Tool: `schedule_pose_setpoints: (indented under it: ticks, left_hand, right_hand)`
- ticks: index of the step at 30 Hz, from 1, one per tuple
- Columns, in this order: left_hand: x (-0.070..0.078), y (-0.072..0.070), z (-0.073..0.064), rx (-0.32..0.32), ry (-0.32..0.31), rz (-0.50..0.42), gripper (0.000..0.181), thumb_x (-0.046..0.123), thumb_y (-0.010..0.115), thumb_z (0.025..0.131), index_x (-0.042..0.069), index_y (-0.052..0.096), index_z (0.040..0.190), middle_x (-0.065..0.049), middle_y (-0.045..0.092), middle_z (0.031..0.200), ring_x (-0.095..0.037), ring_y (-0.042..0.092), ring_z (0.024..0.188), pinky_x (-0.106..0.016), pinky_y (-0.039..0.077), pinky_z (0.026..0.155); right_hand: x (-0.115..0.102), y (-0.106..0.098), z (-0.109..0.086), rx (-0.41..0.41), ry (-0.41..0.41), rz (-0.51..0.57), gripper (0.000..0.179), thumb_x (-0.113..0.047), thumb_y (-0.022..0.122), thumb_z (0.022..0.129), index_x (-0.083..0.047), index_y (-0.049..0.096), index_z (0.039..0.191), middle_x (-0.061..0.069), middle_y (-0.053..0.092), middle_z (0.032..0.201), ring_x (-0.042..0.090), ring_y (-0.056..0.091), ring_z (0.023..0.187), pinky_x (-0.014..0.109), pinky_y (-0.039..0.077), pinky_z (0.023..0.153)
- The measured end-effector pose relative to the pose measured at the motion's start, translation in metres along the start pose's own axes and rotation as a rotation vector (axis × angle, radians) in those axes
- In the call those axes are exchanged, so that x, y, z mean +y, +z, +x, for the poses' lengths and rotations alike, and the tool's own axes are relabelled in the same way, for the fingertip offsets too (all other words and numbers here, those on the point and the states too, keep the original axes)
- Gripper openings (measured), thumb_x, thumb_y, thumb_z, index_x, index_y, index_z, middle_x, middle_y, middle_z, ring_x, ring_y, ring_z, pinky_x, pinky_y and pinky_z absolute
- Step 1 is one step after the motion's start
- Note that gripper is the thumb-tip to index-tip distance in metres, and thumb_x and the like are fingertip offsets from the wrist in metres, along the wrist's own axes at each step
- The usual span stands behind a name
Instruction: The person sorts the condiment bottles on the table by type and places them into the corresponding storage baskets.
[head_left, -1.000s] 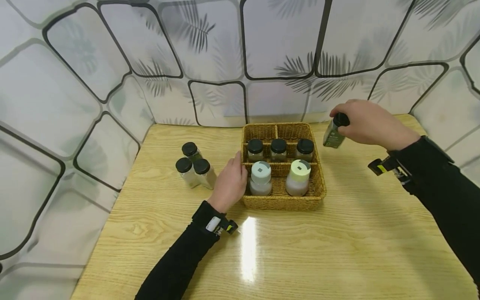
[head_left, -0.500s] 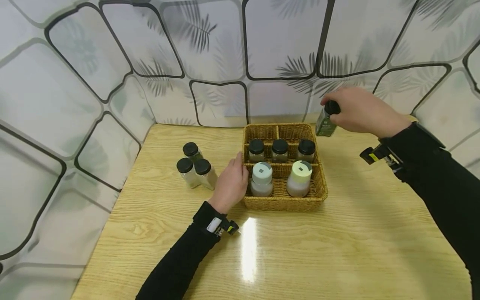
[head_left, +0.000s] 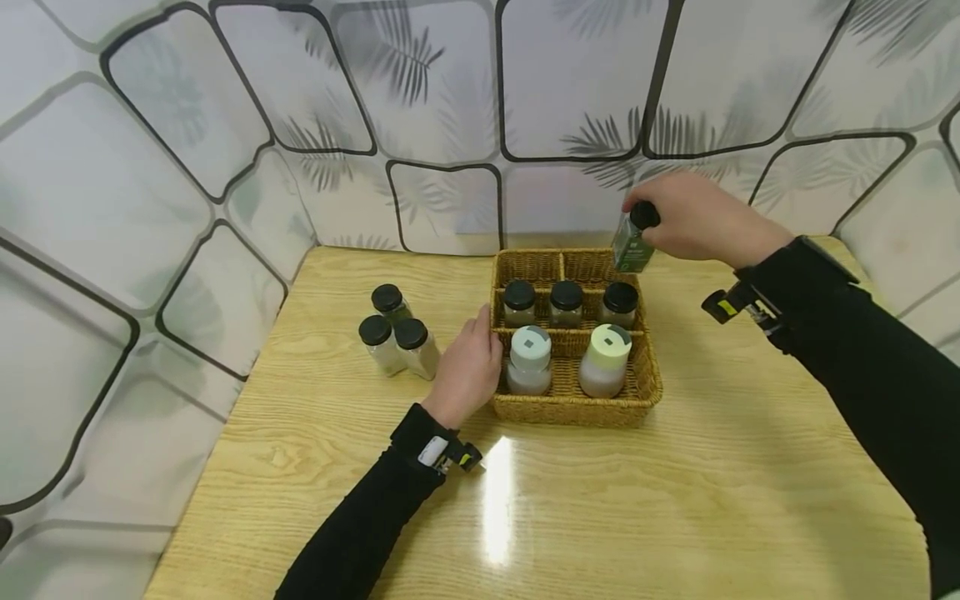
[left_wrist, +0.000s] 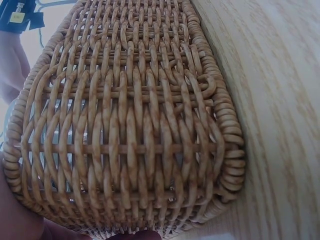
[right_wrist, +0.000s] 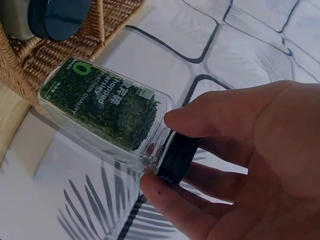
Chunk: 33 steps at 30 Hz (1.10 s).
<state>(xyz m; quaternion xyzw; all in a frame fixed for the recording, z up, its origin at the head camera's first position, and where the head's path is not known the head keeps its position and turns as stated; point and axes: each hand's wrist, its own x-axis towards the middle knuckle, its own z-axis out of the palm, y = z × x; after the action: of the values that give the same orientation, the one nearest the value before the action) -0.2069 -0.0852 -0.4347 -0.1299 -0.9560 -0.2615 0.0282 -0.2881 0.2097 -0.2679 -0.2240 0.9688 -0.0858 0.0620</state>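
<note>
Parsley jar (right_wrist: 97,107) at wicker basket's (head_left: 573,410) far right corner
Right hand (head_left: 693,218) has fingers (right_wrist: 215,114) round black cap (right_wrist: 178,156); left hand (head_left: 467,360) touches basket's left side, its grip I cannot tell.

White print on the jar's label (right_wrist: 102,107) reads "chopped parsley", the initials faint, with "SELECTION QUALITY" on the line below. Chinese characters above these are too blurred to read. Near the base, a green sign seems to be "0".
</note>
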Motion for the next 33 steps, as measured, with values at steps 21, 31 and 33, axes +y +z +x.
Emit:
schedule_pose_setpoints:
  ticks: [21,31,33]
  left_hand:
    - [-0.001,0.002,0.0,0.012,-0.008,-0.002,0.052,0.02,0.035,0.109,-0.004,0.03,0.156,-0.026,0.058,0.13,-0.033,0.068,0.094,-0.042,0.058,0.072]
    - [0.0,0.0,-0.001,0.007,-0.01,0.005,0.052,0.02,0.034,0.11,-0.004,0.029,0.156,-0.026,0.058,0.13,-0.032,0.068,0.09,-0.04,0.057,0.068]
    - [0.0,0.0,-0.001,0.005,-0.01,0.008,0.052,0.02,0.034,0.11,-0.004,0.029,0.156,-0.026,0.058,0.13,-0.032,0.068,0.09,-0.04,0.057,0.068]
  right_hand:
    - [0.009,0.028,0.02,-0.072,-0.014,0.041,0.043,-0.008,0.06,0.097,0.0,0.057,0.138,0.028,0.057,0.133,0.041,0.057,0.112,0.05,0.047,0.083]
    - [0.012,0.04,0.028,-0.064,-0.05,0.044,0.039,-0.006,0.065,0.095,-0.001,0.062,0.133,0.026,0.06,0.13,0.042,0.059,0.113,0.052,0.051,0.089]
    - [0.012,0.042,0.03,-0.066,-0.056,0.041,0.039,-0.006,0.066,0.094,-0.001,0.063,0.133,0.026,0.061,0.129,0.042,0.059,0.113,0.052,0.051,0.089]
